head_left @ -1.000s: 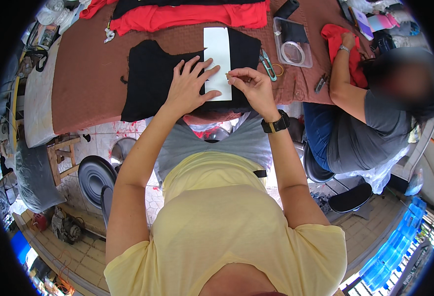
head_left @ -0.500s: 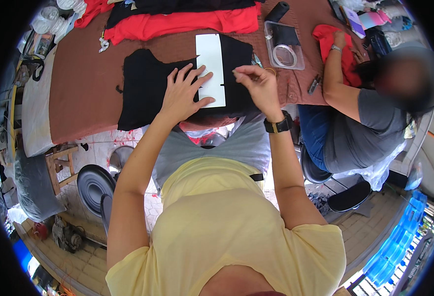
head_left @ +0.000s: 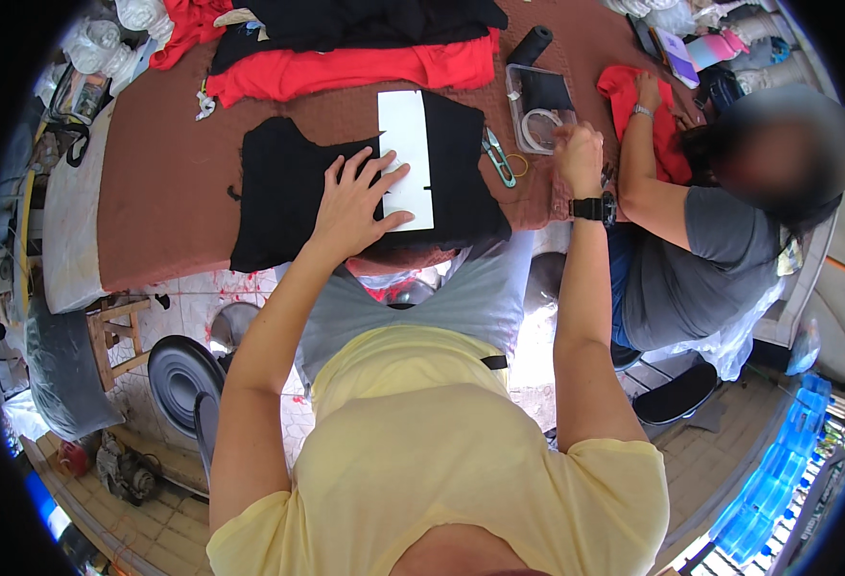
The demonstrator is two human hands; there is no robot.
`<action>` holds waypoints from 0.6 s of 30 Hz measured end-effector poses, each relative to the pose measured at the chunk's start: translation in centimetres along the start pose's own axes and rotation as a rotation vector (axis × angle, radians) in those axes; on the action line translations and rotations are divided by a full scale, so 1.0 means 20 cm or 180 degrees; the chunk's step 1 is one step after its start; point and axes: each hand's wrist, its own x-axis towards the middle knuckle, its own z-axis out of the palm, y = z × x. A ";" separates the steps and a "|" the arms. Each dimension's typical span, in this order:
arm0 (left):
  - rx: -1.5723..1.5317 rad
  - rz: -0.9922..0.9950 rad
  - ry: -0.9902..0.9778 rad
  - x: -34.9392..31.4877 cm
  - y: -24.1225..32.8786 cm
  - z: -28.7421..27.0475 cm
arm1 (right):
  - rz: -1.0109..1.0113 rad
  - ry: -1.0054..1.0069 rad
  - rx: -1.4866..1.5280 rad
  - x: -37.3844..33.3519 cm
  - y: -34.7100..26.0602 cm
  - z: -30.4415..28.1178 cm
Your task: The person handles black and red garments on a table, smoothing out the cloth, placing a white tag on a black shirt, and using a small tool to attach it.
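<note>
My left hand lies flat with its fingers spread, pressing a white rectangular card template onto a piece of black fabric. Small notches show along the card's edges. My right hand hovers by the right side of a clear plastic box, its fingers curled together; whatever they hold, if anything, is hidden. Inside the box sit a white roll of tape and a black piece. Teal thread snips rest between the black fabric and the box.
Folded red fabric and black fabric lie across the far side of the brown-covered table. A black roll stands behind the box. At the right, a co-worker handles red cloth. A black stool is at lower left.
My right hand has moved right, from above the black fabric to beside the plastic box, uncovering the thread snips. My left hand still holds the card down.
</note>
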 end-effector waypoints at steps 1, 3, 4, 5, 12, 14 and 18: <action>0.0019 -0.0019 -0.0001 0.00 0.00 0.00 | -0.0128 0.0071 -0.0033 0.04 -0.01 -0.01; 0.0052 -0.0046 -0.0026 0.00 0.00 0.00 | -0.0353 0.0077 0.0081 0.11 -0.07 -0.03; 0.0047 -0.0045 -0.0034 -0.01 0.00 0.00 | -0.0457 0.0020 0.0223 0.15 -0.10 -0.04; 0.0037 -0.0041 -0.0036 -0.01 0.00 0.00 | -0.0561 -0.0033 0.0357 0.18 -0.13 -0.04; -0.0038 0.0031 0.0072 0.00 0.00 0.00 | -0.0504 -0.0556 0.0691 0.26 -0.06 0.18; -0.0033 0.0019 0.0089 0.00 0.00 0.00 | -0.0626 -0.0458 0.0512 0.26 -0.09 0.16; 0.0009 -0.0045 -0.0041 0.00 0.00 -0.01 | -0.0713 0.0160 0.0115 0.30 -0.12 0.17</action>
